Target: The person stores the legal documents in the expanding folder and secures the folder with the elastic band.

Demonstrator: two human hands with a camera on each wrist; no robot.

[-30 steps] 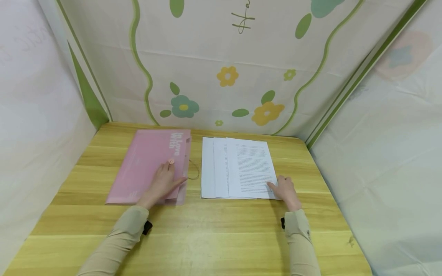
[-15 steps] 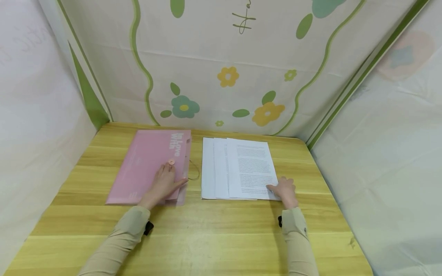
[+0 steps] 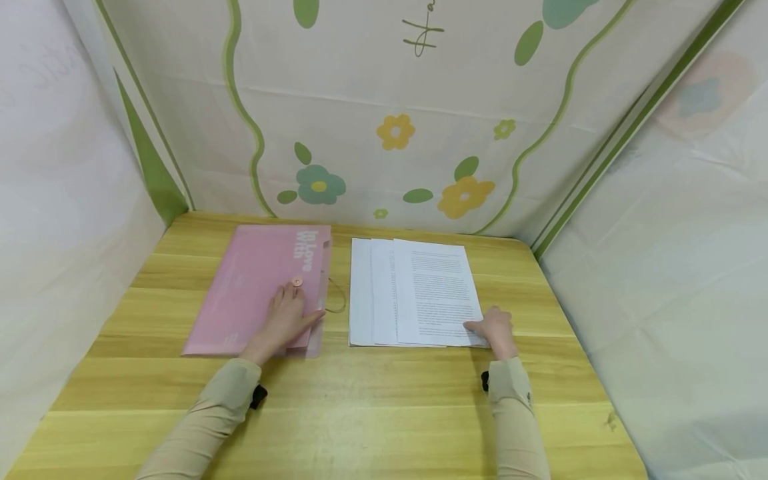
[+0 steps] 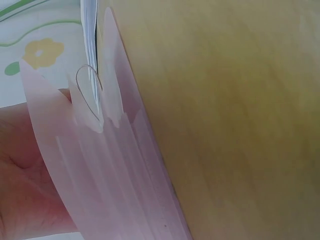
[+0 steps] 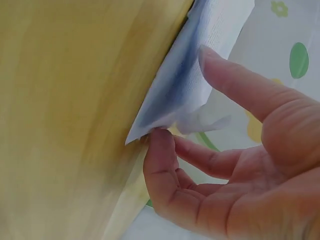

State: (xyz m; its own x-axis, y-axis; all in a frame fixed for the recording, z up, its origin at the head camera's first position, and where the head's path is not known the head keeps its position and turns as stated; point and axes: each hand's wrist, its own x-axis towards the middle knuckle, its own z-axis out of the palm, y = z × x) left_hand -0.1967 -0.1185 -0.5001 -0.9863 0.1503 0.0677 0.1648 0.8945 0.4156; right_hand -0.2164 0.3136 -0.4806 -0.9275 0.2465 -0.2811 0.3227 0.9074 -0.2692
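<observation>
Left hand (image 3: 283, 321): gripping nothing, fingers extended on the pink folder (image 3: 240, 287).
Right hand (image 3: 493, 328): thumb over the near right corner of the papers (image 3: 435, 287), curled fingers at the edge; cannot tell whether pinching.
Pink folder: left on the table (image 3: 360, 413), layered pockets (image 4: 120, 170) inside; contents unclear.
Cord (image 3: 345, 300): loops from folder's right edge.
Papers: overlapping, right of folder.

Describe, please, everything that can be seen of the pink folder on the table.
The pink folder lies on the left side of the wooden table. It looks like translucent plastic, with white letters reading "In Love With" turned sideways near its far right corner. A round button sits on its cover, and a thin cord loops out past its right edge, where several layers stand slightly apart. The left hand rests on the cover, just below the button, thumb at the right edge.
</observation>
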